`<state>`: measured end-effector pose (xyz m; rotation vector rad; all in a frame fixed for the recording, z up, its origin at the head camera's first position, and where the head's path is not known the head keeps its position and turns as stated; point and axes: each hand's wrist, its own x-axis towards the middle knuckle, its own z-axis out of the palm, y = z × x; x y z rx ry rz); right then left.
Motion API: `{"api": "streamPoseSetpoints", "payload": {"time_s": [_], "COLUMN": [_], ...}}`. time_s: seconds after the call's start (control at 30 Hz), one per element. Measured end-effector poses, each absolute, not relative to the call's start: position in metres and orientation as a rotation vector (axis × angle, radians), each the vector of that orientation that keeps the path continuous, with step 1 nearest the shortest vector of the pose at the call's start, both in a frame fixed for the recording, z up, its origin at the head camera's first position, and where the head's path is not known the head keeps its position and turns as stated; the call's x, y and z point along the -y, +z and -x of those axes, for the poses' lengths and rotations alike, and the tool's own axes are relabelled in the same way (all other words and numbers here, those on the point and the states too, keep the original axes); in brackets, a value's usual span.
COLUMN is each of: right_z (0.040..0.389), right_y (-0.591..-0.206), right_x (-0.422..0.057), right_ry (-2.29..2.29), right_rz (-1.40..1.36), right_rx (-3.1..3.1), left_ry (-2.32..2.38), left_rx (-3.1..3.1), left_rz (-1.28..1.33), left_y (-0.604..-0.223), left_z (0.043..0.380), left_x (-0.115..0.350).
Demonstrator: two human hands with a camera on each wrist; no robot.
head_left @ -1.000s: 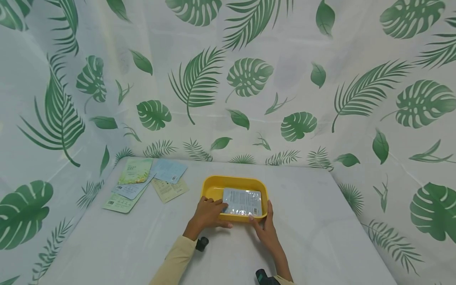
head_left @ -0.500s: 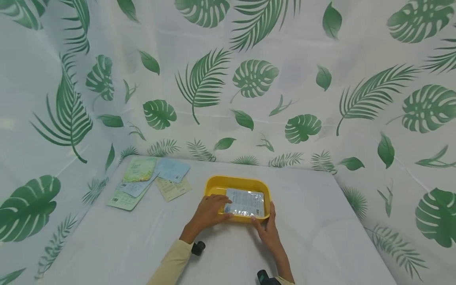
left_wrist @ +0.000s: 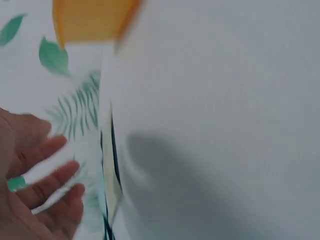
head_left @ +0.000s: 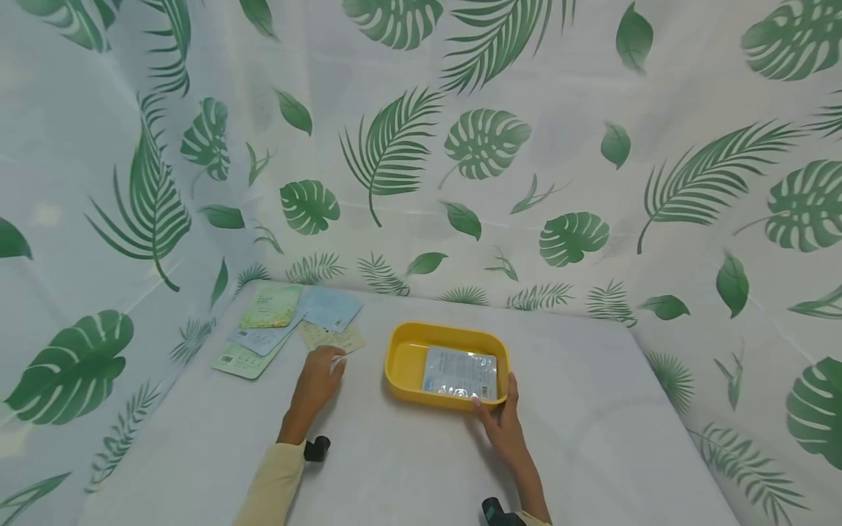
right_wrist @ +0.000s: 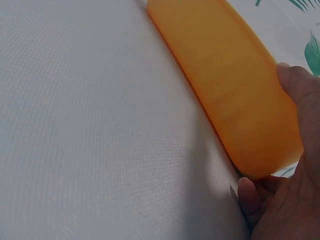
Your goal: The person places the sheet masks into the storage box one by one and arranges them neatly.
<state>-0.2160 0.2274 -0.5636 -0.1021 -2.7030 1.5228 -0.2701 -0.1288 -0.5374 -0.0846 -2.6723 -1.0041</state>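
Note:
A yellow plastic tray (head_left: 406, 365) stands on the white table, with a silver-blue flat sachet (head_left: 459, 371) lying in its right part. My right hand (head_left: 509, 431) holds the tray's near right corner. In the right wrist view the thumb lies at the rim and the fingers reach round the corner's base. My left hand (head_left: 314, 387) is over the near edge of a beige sachet (head_left: 349, 337) left of the tray. Its fingers (left_wrist: 52, 182) look loosely bent and hold nothing in the left wrist view; the sachets there show only as thin edges.
Left of the beige sachet lie a light-blue sachet (head_left: 329, 308), a yellow-green one (head_left: 271, 305), a pale blue one (head_left: 258, 338) and a green one (head_left: 245, 361), overlapping. A leaf-printed white curtain (head_left: 408, 161) rises behind the table.
My left hand has left the sachet in the tray and moved left to the beige sachet. My right hand stays at the tray's corner. The head view has shifted slightly.

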Motion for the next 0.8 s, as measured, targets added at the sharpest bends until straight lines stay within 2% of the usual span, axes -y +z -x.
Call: {"api": "streamPoseSetpoints", "payload": {"time_s": [0.13,0.3,0.5,0.8], "right_z": [0.217,0.217,0.216,0.217], "right_y": [-0.561,-0.562,-0.566,-0.565], "right_x": [-0.230,-0.231,-0.230,-0.228], "right_ry": [1.524,1.532,1.526,1.550], "right_rz": [0.099,0.109,0.107,0.109], "right_rx": [2.705,2.697,2.695,2.693], "left_ry": [-0.789,-0.695,-0.689,-0.671], "left_rx": [2.854,2.986,3.059,3.046], "left_rz": [-0.216,-0.443,-0.557,-0.549], "left_y": [-0.538,-0.542,-0.546,-0.543], "left_z": [0.265,0.256,0.252,0.246], "left_x": [0.160,0.185,0.198,0.198]}}
